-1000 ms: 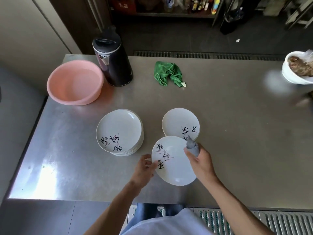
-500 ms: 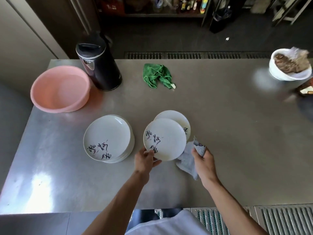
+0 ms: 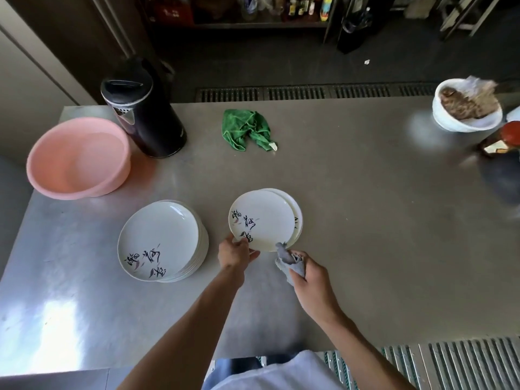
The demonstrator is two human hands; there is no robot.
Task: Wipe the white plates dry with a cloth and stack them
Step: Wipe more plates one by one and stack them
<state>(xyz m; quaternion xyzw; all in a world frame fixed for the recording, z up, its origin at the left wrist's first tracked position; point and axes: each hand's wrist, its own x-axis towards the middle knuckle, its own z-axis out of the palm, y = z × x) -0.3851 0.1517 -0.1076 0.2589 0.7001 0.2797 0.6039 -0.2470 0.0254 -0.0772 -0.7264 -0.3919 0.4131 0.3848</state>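
White plate at the rim of its neighbour, cloth ready beside it

The top plate [image 3: 264, 218] lies on, or just above, a second plate [image 3: 297, 218] near the middle of the steel table [image 3: 365, 220]; we cannot tell if they touch. Our left hand [image 3: 235, 253] pinches its near-left rim. Our right hand [image 3: 309, 280] is closed around the grey cloth [image 3: 289, 263], just beside the near rim. The tall stack [image 3: 160, 240] lies to the left, nearer our left hand, so we judge this hand would carry the plate there.

Steel table [image 3: 365, 220] w/ pink basin [image 3: 84, 190], black jug [image 3: 146, 116], green cloth [image 3: 244, 128], plate stack [image 3: 160, 237], white bowl [image 3: 461, 123], poss. bottle [image 3: 503, 139].
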